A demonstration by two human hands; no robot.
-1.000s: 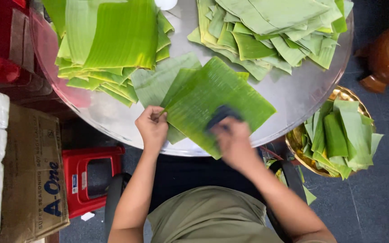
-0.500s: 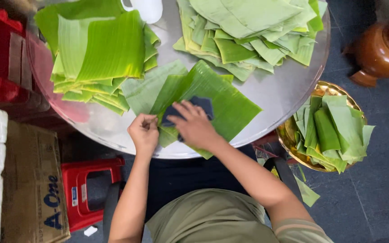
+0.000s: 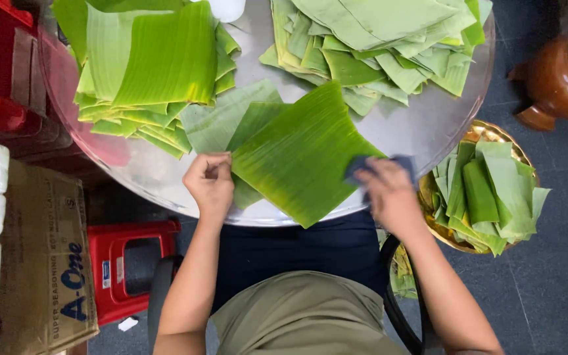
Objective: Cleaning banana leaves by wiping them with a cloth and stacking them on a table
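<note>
So we're working on the banana leaf square (image 3: 300,154) lying shiny side up at the near edge of the round metal table (image 3: 428,125), one corner hanging just over the rim toward us. Our left hand (image 3: 210,183) is curled loosely with the fingertips pressing down on the leaf's left edge, pinning it flat on top of a couple of paler leaves underneath. Our right hand (image 3: 389,190) is closed around a dark blue cloth (image 3: 379,167), and it's now sitting at the leaf's right edge; half a second ago it was rubbing near the middle-left of the leaf, so we're sweeping the wipe outward to the right and look to be finishing a pass across the surface, which makes this leaf seem close to wiped. The left hand is staying put the whole time. Further out, there's a neat stack of bright green leaves (image 3: 159,66) on the far left of the table and a messier pile of pale leaves (image 3: 376,39) on the far right. Off the table on our right, a gold-coloured bowl (image 3: 488,135) is holding more folded leaf pieces, with a brown ceramic pot (image 3: 560,75) beyond it. A red plastic stool (image 3: 123,263) and a cardboard box (image 3: 41,263) are sitting on the floor to our left.
</note>
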